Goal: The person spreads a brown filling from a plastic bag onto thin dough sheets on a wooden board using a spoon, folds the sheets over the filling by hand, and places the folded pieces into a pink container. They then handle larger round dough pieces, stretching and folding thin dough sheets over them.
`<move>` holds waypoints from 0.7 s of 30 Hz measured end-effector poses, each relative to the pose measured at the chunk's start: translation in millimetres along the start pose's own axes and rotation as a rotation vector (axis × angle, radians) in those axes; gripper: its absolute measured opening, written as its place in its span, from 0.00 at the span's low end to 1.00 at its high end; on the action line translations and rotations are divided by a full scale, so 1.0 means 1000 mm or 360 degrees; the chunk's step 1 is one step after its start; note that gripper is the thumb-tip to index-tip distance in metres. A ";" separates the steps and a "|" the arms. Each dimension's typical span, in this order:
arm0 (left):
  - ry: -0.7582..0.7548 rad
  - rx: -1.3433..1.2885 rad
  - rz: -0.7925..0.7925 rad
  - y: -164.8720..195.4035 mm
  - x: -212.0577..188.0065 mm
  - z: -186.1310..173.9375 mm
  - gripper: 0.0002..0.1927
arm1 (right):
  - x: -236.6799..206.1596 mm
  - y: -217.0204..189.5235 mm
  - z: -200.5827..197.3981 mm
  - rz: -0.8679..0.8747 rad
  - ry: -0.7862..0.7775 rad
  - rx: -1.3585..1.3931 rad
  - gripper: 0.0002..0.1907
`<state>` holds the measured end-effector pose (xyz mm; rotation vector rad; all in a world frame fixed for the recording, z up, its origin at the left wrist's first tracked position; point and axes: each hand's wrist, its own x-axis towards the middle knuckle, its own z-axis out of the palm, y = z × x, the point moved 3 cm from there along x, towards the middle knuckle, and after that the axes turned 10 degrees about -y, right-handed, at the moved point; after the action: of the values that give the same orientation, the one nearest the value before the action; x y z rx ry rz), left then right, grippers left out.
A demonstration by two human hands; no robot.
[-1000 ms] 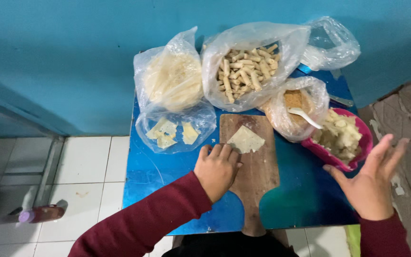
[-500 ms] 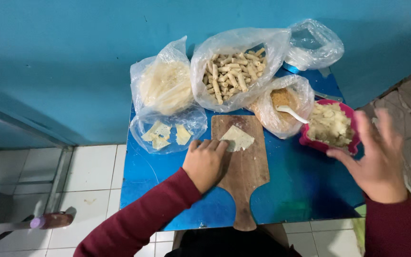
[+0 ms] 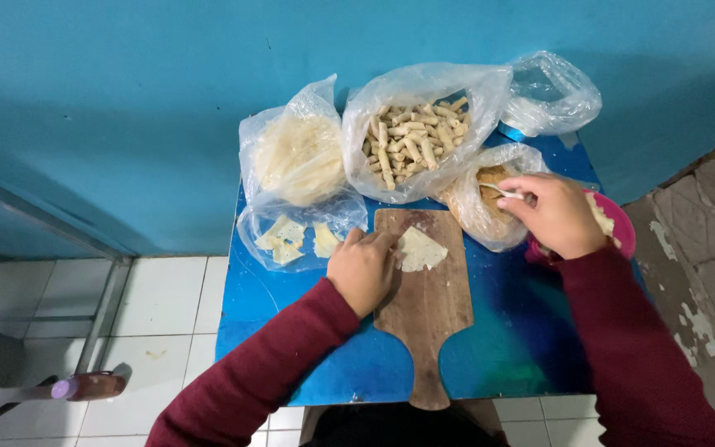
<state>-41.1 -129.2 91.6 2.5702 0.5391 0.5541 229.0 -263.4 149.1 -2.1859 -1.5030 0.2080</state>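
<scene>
- Far to the left of the wooden cutting board, down on the tiled floor, a purple-tipped handle pokes in; the rest of it is cut off by the frame edge.
- Just left of the board, a clear bag of pale square wrappers lies flat, and behind it a bag of stacked round sheets, blurred by the plastic.
- Left hand rests at the board's left edge, fingers loosely curled, fingertips pressing the pale wrapper piece that lies on the board's upper half.
- Behind the board, an open bag of short rolled sticks leans on the blue wall.
- The board's handle end hangs past the near edge of the blue table.
- Right of the board, the right hand pinches a white spoon over a bag of brown filling; the spoon's bowl is hidden in the plastic.
- Under that hand a pink bowl is mostly covered, its contents hard to make out.
- Behind it, a crumpled empty-looking clear bag.
</scene>
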 end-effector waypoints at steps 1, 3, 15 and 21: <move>0.0016 -0.0012 0.0008 0.000 0.000 0.000 0.12 | 0.004 0.002 0.005 0.0024 -0.0004 -0.0016 0.14; 0.0049 -0.0038 0.0024 0.000 -0.002 0.001 0.13 | 0.010 0.006 0.011 0.0003 0.0050 0.0003 0.13; -0.0004 0.0032 -0.0158 -0.006 -0.003 0.002 0.11 | -0.003 0.034 0.016 0.0075 0.0304 0.0460 0.10; -0.0033 -0.0003 -0.0167 -0.008 -0.005 0.005 0.11 | -0.007 0.055 0.018 0.0239 0.0358 0.0831 0.09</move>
<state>-45.2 -126.3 81.7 2.5259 0.6616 0.4911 265.5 -279.8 107.1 -1.8264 -1.0215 0.3476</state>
